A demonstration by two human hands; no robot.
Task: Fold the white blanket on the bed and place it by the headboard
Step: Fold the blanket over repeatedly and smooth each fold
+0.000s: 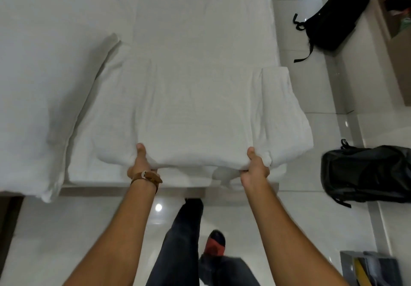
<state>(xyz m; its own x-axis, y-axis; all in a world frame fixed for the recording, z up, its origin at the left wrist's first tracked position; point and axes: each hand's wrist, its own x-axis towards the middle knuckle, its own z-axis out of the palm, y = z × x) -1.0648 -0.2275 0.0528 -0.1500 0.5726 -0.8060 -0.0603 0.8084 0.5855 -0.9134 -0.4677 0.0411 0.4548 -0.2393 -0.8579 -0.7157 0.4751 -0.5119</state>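
fingers curl under the near edge of the white blanket (pixel 189 112), thumbs on top: the left hand (pixel 142 163) pinches it at about 7 o'clock, the right hand (pixel 255 167) at 5 o'clock. the blanket, folded into a thick stack, sits at the bed's (pixel 66 30) near end, its right side hanging past the mattress edge. to carry it well, i'd keep both grips level so the layers don't slide. the headboard isn't in view. on the glossy tiled floor (pixel 322 99), one black backpack (pixel 331 14) lies at 1 o'clock, another dark bag (pixel 367 174) at 4 o'clock.
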